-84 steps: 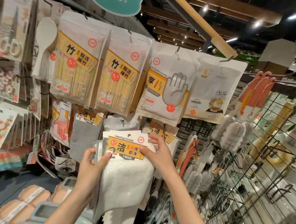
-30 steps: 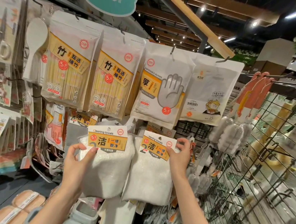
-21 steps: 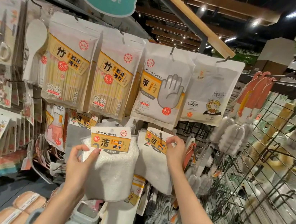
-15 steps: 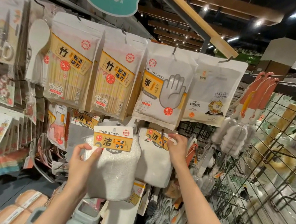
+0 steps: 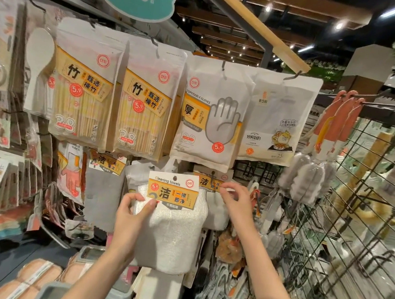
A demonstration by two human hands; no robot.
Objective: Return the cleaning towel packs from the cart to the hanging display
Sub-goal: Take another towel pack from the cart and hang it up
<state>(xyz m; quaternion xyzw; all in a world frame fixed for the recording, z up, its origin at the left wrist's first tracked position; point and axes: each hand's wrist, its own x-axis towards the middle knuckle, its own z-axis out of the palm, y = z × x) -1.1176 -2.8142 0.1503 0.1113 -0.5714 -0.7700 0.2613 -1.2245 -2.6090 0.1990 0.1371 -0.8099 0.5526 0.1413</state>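
Since a moment ago the second towel pack [image 5: 214, 184] has gone back under the glove bag [image 5: 211, 116], and the right hand [image 5: 236, 201] has slid off its card to hang just in front of it. That hand's fingers [image 5: 228, 187] look loosely curled and I judge them released, though blur stops me being sure they are off the card edge. The left hand [image 5: 132, 216] grips the front towel pack [image 5: 171, 223] by its left edge, thumb [image 5: 147, 205] on the lower corner of the label, holding it upright below the glove bag and just left of the hung pack. Its hanging hole is not yet on any hook. The risk I see: the hook hides behind the crowded bags, so the hole could miss it and the pack drop, or the card could tear if pushed on crooked.
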